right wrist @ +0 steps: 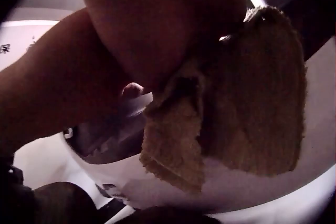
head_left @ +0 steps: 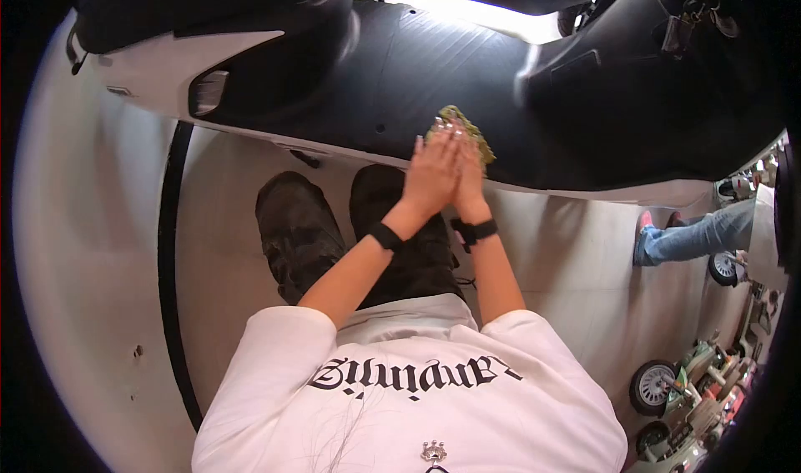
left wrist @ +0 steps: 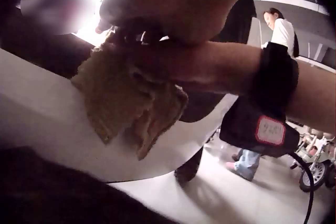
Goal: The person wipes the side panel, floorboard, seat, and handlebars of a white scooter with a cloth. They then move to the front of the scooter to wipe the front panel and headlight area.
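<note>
Yellow-green cloth (head_left: 481,143) lies on the dark panel (head_left: 400,72) in the head view, at about 12 o'clock from the person's torso. The left hand (head_left: 431,173) overlaps the right hand (head_left: 470,177), its fingers extended towards 12 o'clock; whether the right fingers grip the cloth or lie flat, one cannot tell. Even pressure through both palms would probably serve best, with the cloth spread smooth beneath them.

From the left wrist, the cloth hangs loose and folded around 7 o'clock, over the white panel (left wrist: 42,87); gathering that slack might stop it dragging. Shadow hides most fingertips, and the frame cuts off the upper hand.

From the right wrist, two flaps spread towards 4 and 6 o'clock. Dark, blurred skin hides the finger contact, and the cloth's underside is out of sight.
</note>
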The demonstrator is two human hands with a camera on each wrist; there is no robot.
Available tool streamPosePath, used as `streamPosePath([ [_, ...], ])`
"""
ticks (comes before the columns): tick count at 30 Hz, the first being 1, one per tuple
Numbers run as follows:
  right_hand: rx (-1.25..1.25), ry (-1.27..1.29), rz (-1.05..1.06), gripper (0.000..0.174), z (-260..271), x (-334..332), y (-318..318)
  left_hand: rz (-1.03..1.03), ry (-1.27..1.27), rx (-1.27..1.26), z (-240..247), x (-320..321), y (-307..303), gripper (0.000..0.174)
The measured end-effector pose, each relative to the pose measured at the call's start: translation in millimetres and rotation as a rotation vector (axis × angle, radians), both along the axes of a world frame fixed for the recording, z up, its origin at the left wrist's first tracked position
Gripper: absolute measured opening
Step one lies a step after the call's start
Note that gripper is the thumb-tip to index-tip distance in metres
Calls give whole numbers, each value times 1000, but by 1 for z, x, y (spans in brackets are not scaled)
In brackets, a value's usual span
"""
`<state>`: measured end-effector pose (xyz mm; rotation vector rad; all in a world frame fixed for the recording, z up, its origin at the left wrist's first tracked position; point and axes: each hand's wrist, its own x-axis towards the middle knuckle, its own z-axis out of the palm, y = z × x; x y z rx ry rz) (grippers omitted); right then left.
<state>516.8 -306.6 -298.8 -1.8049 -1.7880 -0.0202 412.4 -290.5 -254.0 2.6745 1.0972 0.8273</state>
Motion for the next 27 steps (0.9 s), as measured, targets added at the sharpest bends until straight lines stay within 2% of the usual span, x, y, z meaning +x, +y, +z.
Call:
streamPosePath([
  [1, -4, -85, -75, 54, -13, 18, -11, -87, 143, 23, 1, 15, -7, 53],
  [2, -32, -78, -112, 54, -9, 34, -27, -95, 45, -56, 0, 32, -17, 53],
  [5, -48, -17, -182, 55, -1, 73, -62, -219, 7, -105, -12, 73, -35, 53],
  [8, -25, 38, -233, 56, 9, 75, -69, -226, -3, -107, -12, 84, -44, 51],
  [11, 3, 138, -248, 56, -1, 60, -55, -200, 47, -98, -4, 64, -31, 49],
  [13, -47, 30, -207, 55, -8, 33, -29, -143, 40, -92, 4, 38, -16, 47],
  [15, -53, -43, -97, 53, 2, -6, 4, 23, 210, 19, 13, -1, 2, 45],
  [17, 76, 202, 142, 50, 6, -49, 37, 183, 287, 52, 14, -48, 23, 42],
  [19, 108, 137, 262, 50, 23, -102, 65, 324, 197, -28, 23, -96, 40, 39],
  [21, 85, -123, 265, 53, 23, -147, 89, 475, 178, -11, 20, -135, 55, 40],
  [24, 105, -58, 289, 52, 27, -169, 92, 529, 174, -111, 27, -152, 58, 41],
  [27, 100, -45, 306, 52, 25, -147, 80, 541, 201, -65, 19, -125, 53, 41],
])
